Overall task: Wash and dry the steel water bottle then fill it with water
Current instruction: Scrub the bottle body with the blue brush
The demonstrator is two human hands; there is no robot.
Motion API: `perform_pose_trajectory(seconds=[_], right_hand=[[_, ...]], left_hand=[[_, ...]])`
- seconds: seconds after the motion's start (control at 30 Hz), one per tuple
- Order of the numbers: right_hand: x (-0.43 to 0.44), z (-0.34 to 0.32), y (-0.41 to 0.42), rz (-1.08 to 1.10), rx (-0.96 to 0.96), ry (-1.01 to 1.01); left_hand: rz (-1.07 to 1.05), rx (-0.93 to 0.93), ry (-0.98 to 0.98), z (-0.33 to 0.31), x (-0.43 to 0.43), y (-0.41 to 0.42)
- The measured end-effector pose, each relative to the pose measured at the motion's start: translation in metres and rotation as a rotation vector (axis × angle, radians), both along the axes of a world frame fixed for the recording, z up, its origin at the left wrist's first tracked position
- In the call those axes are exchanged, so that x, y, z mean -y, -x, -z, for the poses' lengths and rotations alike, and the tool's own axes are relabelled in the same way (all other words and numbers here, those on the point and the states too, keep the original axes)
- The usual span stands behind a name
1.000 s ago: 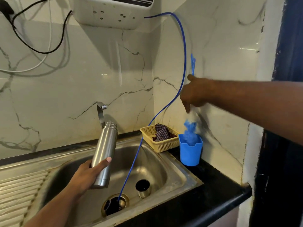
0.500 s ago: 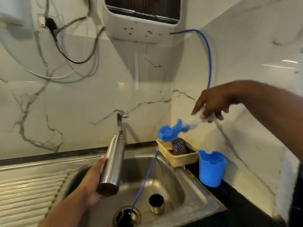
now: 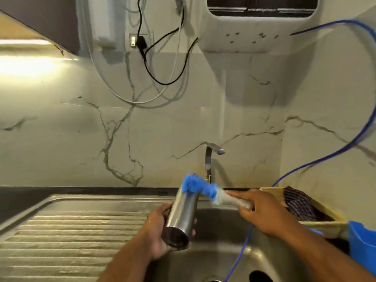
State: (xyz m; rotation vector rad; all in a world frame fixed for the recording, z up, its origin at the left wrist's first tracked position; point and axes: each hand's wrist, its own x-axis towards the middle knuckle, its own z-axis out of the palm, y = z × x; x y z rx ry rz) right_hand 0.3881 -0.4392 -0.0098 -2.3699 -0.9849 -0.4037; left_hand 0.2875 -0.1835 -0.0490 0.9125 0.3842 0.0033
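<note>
While the left hand [image 3: 160, 231] is wrapped round the bottom end of the steel bottle [image 3: 184, 210], tilted over the sink [image 3: 213, 259] with its mouth pointing away, the blue brush [image 3: 198, 186] sits right at that mouth, right hand [image 3: 262, 212] gripping its handle, index finger stretched along it.

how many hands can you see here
2. The left hand grips the steel bottle above the sink; the right hand holds the blue brush against the bottle's top end.
</note>
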Motion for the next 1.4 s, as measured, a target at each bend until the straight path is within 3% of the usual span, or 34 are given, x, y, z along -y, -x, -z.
perform_pose_trajectory(seconds=[0.13,0.27,0.4,0.5,0.67,0.9,1.2,1.4], right_hand=[[-0.007,0.017,-0.012,-0.054,-0.015,-0.028],[0.001,0.028,-0.009,-0.206,-0.110,0.086],[0.000,0.031,-0.016,-0.105,-0.027,-0.085],[-0.004,0.035,-0.012,-0.107,-0.002,-0.100],[0.002,0.032,-0.004,-0.296,-0.094,0.088],[0.005,0.036,-0.009,-0.061,-0.040,-0.100],[0.010,0.018,0.004,-0.393,-0.250,0.045],[0.003,0.032,-0.002,-0.162,-0.159,-0.085]], left_hand=[[0.069,0.013,-0.012,0.001,-0.007,-0.004],[0.068,0.013,0.014,0.010,-0.016,-0.009],[0.159,0.015,0.020,0.012,-0.012,-0.011],[0.203,-0.001,-0.013,0.013,-0.007,-0.011],[0.091,-0.013,0.021,0.014,-0.005,-0.008],[0.135,0.030,0.044,0.012,-0.008,-0.009],[0.077,0.026,0.106,0.006,-0.011,0.004],[0.187,0.012,0.094,0.010,-0.008,-0.003]])
